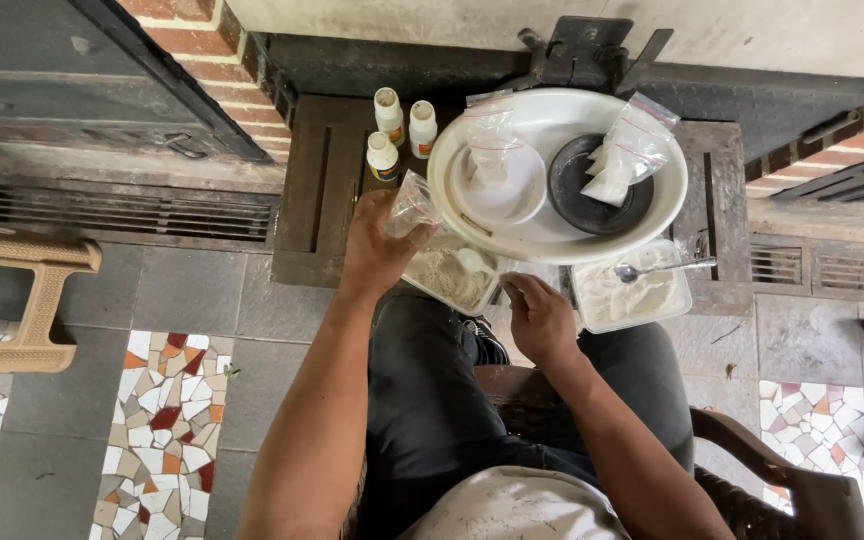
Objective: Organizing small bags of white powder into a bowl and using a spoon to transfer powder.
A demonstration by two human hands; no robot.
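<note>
Plastic bag (414,200) looks empty so far, pinched open-side-up in the left hand (377,240) — right hand (540,318) hovers loosely curled, holding nothing I can see, beside the powder container (450,277) — filled bags (624,155) already sit in the white basin (552,235).

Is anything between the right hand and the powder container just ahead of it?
Nothing visible does. The right hand sits at the near edge of the powder container, with open space between them. The left hand holds a small clear bag above the container's far left side, not in the right hand's path.
</note>
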